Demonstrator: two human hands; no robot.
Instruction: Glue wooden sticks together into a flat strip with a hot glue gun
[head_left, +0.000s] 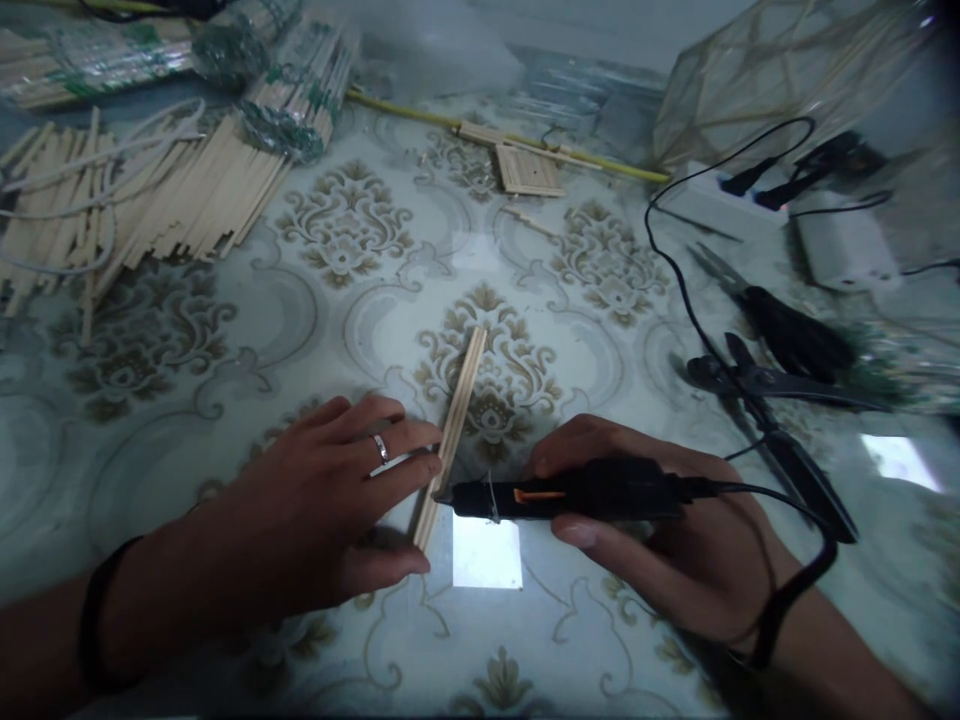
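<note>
A narrow bundle of pale wooden sticks [466,385], laid side by side, slants across the middle of the patterned tablecloth. My left hand [341,480], with a ring on one finger, holds the bundle from the left, fingertips along its side and thumb by its lower end. In my right hand [675,530] is a black corded hot glue gun [600,490] with an orange part on its body, held sideways. Its nozzle points left and meets the sticks just below my left fingertips. Whether glue is coming out is too small to tell.
Loose sticks [195,195] and plastic-wrapped stick bundles [300,85] lie at the back left. A small stick panel [529,170] sits at the back. On the right are a white power strip [694,195], black-handled pliers [795,325], cutters [772,380] and a trailing black cord [667,240].
</note>
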